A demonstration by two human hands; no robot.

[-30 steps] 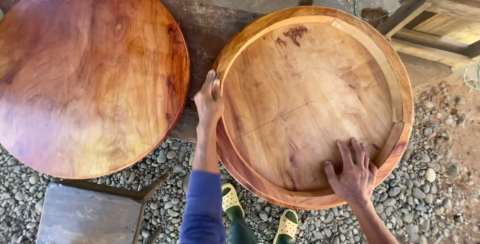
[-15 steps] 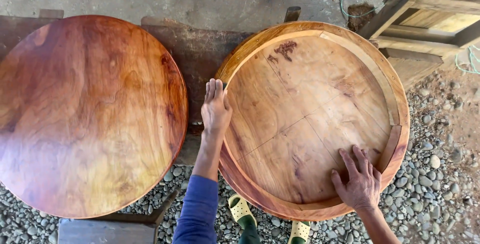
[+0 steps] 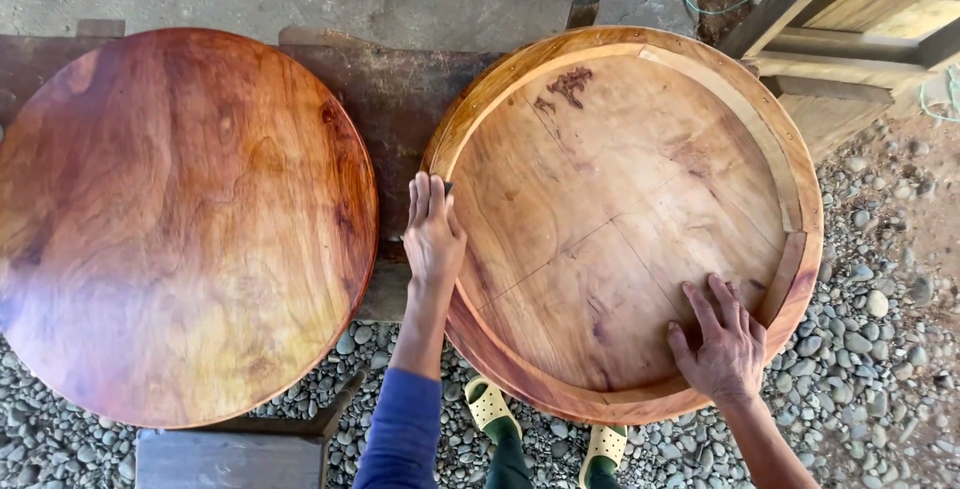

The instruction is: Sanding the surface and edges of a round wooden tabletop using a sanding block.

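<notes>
A round wooden tabletop [image 3: 610,179] lies underside up on the right, pale inside with a raised rim. My left hand [image 3: 432,234] rests flat on its left rim, fingers together and pointing away from me. My right hand [image 3: 722,341] presses with spread fingers on the inner surface near the lower right rim. A second round tabletop [image 3: 180,219], glossy reddish-brown, lies face up to the left, untouched.
Both tops rest on a dark wooden bench [image 3: 390,99] over grey gravel [image 3: 880,369]. A pale wooden frame [image 3: 850,29] stands at the upper right, a small grey stool [image 3: 230,454] at the lower left. My feet wear yellow-green clogs [image 3: 490,404].
The view has shifted, so both tabletops sit lower in the frame. My left hand slid slightly down the rim; my right hand stayed pressed near the lower right edge.
</notes>
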